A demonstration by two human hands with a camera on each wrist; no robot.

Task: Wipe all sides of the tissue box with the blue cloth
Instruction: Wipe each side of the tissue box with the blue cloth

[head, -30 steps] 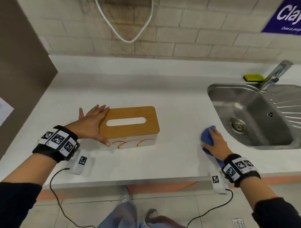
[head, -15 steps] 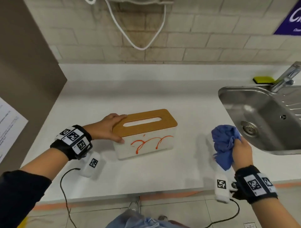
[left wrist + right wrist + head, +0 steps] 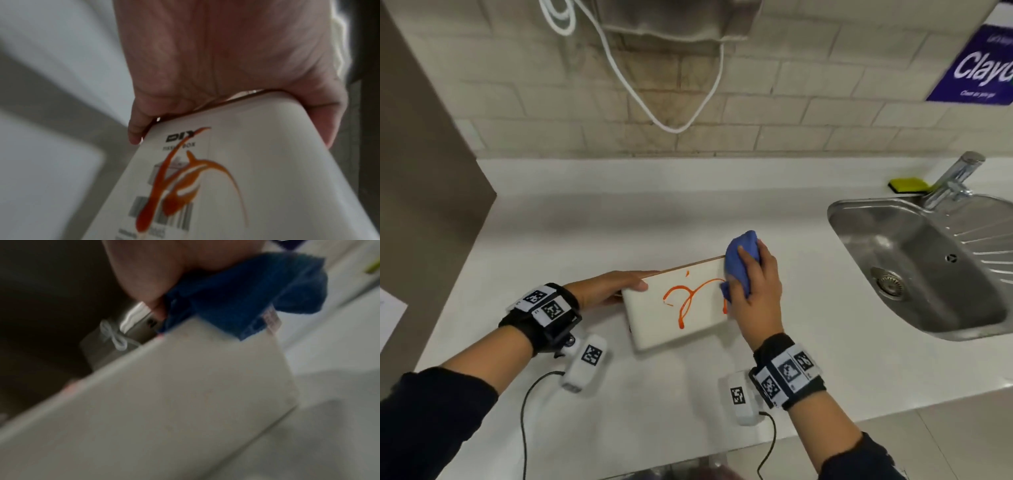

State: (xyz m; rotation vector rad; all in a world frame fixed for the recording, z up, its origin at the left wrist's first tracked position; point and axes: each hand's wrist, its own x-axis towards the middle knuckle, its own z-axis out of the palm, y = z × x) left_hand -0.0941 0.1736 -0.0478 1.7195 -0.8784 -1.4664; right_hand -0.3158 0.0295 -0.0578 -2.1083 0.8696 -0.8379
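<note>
The white tissue box (image 3: 681,322) is tipped back on the counter, so a white face with orange streaks (image 3: 685,298) points up at me; its wooden lid shows only as a thin brown edge at the far side. My left hand (image 3: 613,286) grips the box's left end, thumb on the streaked face, fingers behind. In the left wrist view the tissue box (image 3: 257,186) carries a label, a barcode and orange smears. My right hand (image 3: 755,291) clutches the bunched blue cloth (image 3: 739,260) and presses it on the box's right end. The blue cloth (image 3: 246,292) lies on the box edge.
A steel sink (image 3: 914,267) with a tap (image 3: 955,178) lies to the right, a yellow-green sponge (image 3: 907,185) behind it. A white cable (image 3: 654,102) hangs on the brick wall. A brown panel (image 3: 421,171) bounds the counter's left side.
The box was tipped from upright onto its back edge, its streaked face now up. My right hand lifted the cloth from beside the sink and brought it left onto the box.
</note>
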